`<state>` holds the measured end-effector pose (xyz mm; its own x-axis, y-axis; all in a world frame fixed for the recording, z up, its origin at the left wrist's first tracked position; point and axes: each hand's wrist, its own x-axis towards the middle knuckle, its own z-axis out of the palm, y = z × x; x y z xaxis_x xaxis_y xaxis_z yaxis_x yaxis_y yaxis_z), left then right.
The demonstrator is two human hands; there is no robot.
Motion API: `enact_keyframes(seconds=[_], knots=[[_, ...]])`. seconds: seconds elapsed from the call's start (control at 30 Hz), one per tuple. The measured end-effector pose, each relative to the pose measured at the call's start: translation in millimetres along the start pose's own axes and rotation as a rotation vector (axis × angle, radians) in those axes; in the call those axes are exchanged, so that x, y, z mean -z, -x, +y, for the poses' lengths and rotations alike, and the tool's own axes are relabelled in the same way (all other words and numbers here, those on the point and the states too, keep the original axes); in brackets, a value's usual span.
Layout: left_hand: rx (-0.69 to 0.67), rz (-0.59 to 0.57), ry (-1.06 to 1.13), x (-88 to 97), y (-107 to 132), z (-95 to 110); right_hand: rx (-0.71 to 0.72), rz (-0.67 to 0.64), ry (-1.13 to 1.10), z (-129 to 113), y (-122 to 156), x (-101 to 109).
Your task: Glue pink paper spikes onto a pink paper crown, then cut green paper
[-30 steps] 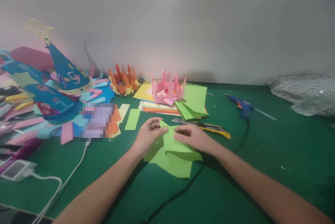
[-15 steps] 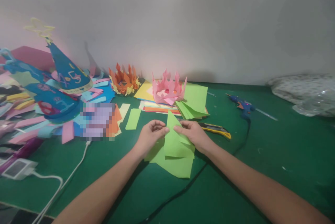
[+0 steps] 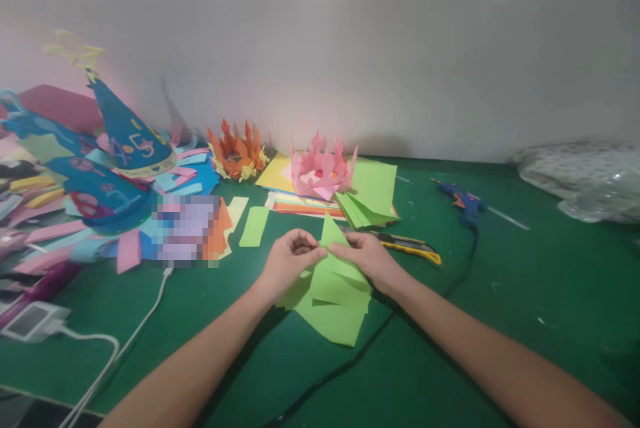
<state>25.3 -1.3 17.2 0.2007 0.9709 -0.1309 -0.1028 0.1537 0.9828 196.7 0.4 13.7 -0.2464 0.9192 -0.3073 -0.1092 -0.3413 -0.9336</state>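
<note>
A folded sheet of light green paper, pointed at its top, is pinched between my two hands over the middle of the table. My left hand grips its left edge with thumb and curled fingers. On the right side, my right hand holds it with the thumb in front and the fingers hidden behind. Wider green paper hangs or lies below the folded part; I cannot tell if it is one sheet. Just behind my right hand lies a yellow and black utility knife. A small green paper strip is beyond my left hand.
A pink paper crown stands on stacked coloured paper, beside an orange crown. Blue cone hats and paper strips crowd the left. A blue glue gun lies right, its black cord crossing the table. White cables run front left.
The thumbs have come closer together on the green paper. Its lower part has shifted slightly left and bent, and its tip has moved a little right.
</note>
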Motion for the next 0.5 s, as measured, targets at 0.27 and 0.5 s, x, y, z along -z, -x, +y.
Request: enact_keyframes(seconds=[0.27, 0.5], knots=[[-0.041, -0.027, -0.012, 0.7, -0.9, -4.9, 0.012, 0.018, 0.02, 0.3, 0.2, 0.1], [-0.066, -0.034, -0.038, 0.6, 0.5, -2.9, 0.028, 0.023, 0.04, 0.0, 0.2, -0.2]])
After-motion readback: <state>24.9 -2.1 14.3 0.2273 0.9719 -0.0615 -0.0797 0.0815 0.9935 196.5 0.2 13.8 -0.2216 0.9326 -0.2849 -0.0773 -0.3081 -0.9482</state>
